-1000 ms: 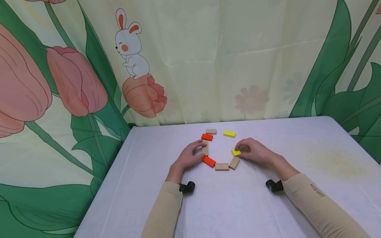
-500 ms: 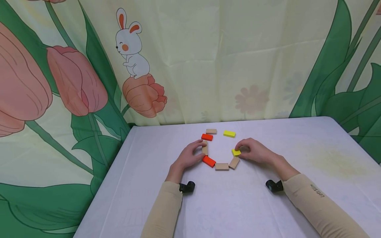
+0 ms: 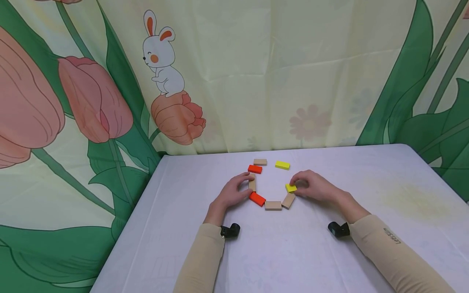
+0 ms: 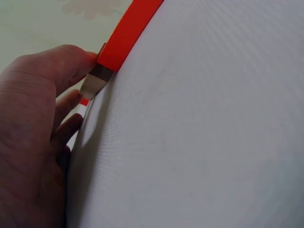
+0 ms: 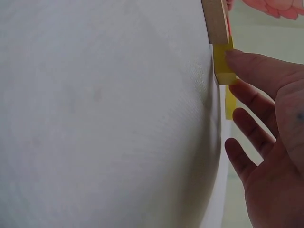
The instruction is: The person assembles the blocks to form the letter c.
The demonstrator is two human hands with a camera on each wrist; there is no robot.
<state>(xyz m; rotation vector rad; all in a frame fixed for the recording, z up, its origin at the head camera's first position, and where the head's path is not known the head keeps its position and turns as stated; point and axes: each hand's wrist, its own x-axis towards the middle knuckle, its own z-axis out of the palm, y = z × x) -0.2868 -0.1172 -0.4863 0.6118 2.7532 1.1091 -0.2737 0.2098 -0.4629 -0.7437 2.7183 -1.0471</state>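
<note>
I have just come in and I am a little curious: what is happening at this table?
A person is handling eight small blocks, which lie in an open loop on the table. The left hand holds a plain block between two red blocks; the right hand pinches a yellow block. Gaps remain on both sides of the far yellow block.

My left hand [image 3: 233, 190] hides bits of the plain wood block [image 3: 252, 185] in the head view, and my right hand [image 3: 314, 186] covers one side of the near yellow block [image 3: 290, 188]. The left wrist view chops off the near red block [image 4: 129, 38] at the top, and the right wrist view does that to the slanted wood block [image 5: 217, 21]. My left sleeve [image 3: 203, 256] and right sleeve [image 3: 399, 252] run off the bottom of the head view, and the sleeve letters [image 3: 391, 235] are too small to read.
</note>
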